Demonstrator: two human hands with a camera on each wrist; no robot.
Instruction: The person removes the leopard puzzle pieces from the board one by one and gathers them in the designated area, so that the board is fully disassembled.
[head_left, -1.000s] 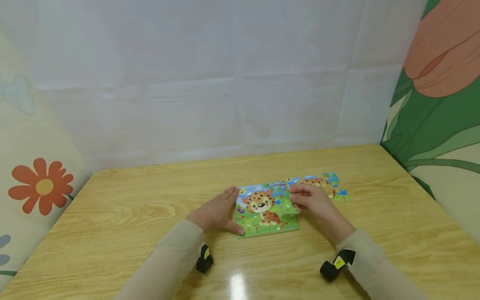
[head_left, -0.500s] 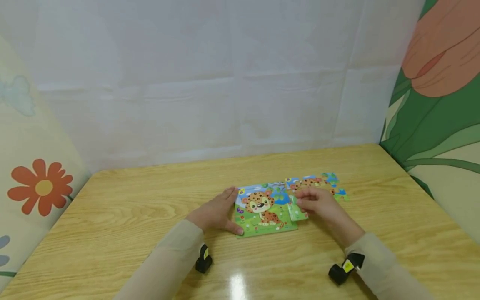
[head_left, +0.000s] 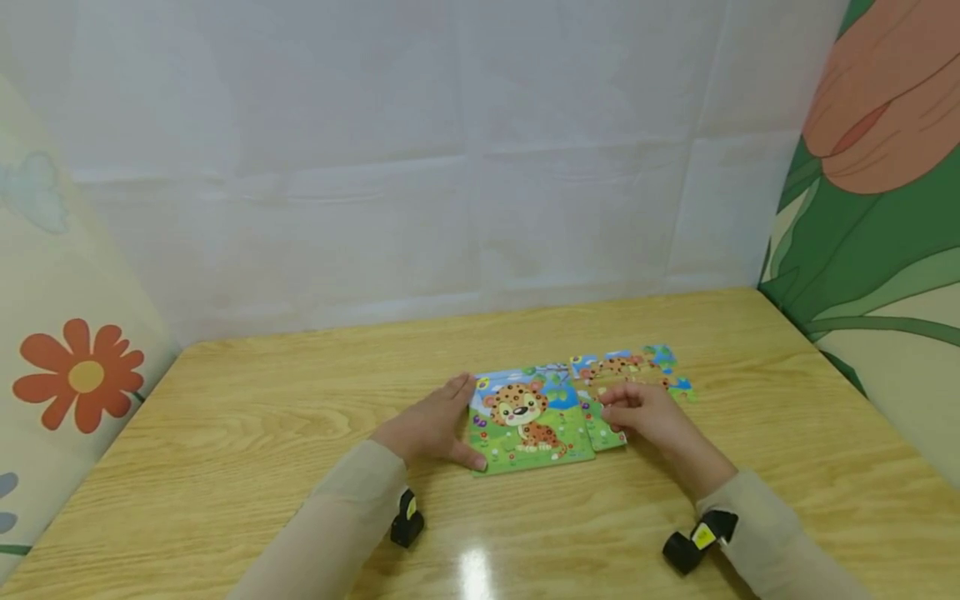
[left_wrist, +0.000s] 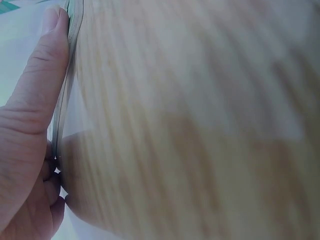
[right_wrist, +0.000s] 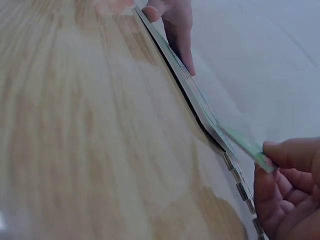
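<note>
A picture board with a spotted leopard cub on green grass lies flat on the table. My left hand rests along its left edge, fingers extended, the thumb at the lower left corner. At the board's right edge, my right hand pinches a green jigsaw piece between thumb and fingers. That jigsaw piece is tilted above the surface in the right wrist view. Just behind the right hand lies a partly joined leopard jigsaw, its front portion partly covered by the hand.
The wood-grain table stretches to both sides and in front of the board. A white cloth hangs behind it. Side panels carry a red flower on the left and large green leaves on the right.
My right hand has drawn the jigsaw piece off the board's lower right part, moving right and slightly toward me. The left hand and the board have stayed put.
</note>
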